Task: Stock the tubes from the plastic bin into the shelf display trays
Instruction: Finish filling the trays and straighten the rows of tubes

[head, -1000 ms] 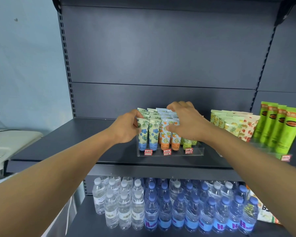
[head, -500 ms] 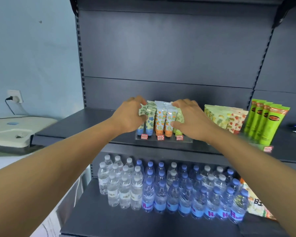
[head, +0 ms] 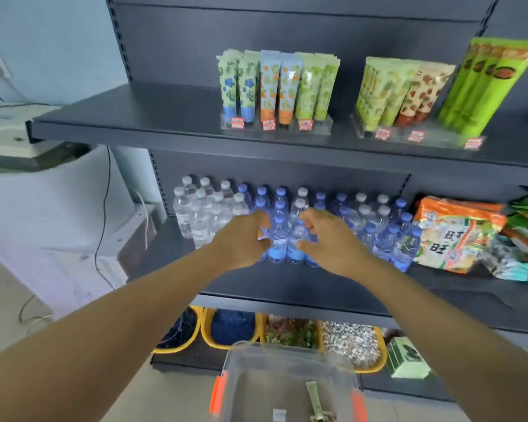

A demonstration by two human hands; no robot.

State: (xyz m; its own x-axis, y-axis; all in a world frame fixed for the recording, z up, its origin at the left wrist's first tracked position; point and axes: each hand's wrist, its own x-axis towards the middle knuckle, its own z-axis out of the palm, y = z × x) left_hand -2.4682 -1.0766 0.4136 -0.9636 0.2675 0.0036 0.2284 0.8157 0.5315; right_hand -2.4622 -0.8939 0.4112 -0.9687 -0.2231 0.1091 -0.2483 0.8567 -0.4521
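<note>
Clear plastic bin (head: 287, 382), cut off below, holds one blurred tube (head: 316, 399).

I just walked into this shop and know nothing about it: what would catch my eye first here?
Two bare arms reach in, the left hand and right hand empty in front of the water bottles on the middle shelf. Above, colourful tubes stand upright in a clear tray on the top shelf. At the bottom, a clear bin with orange latches holds one green tube.

plastic bin (head: 287, 379): cut by bottom edge | snack packs (head: 525, 239): cut right
</note>
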